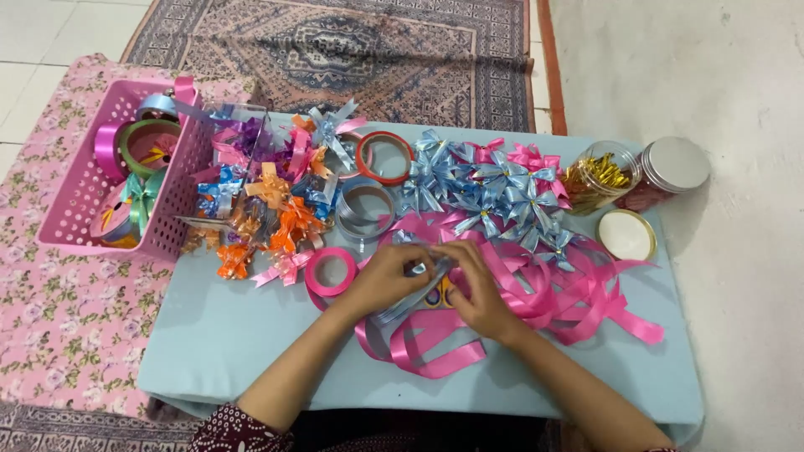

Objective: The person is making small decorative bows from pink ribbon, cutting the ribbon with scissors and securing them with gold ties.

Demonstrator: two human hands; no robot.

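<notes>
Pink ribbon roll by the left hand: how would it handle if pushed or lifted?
The pink ribbon roll lies flat on the blue table, so a push would probably slide it rather than roll it. It is a thin hollow ring, so likely light. Its glossy surface may be slippery, and a loose end could unwind when lifted.

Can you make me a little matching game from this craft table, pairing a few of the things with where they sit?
Things:
1. pink basket
2. two jars
3. pink ribbon roll
4. loose pink ribbon strips

Places:
A. just left of the left hand
B. far left, off the blue mat's edge
C. spread to the right of the right hand
D. top right corner

Pairs: 1-B, 2-D, 3-A, 4-C
</notes>
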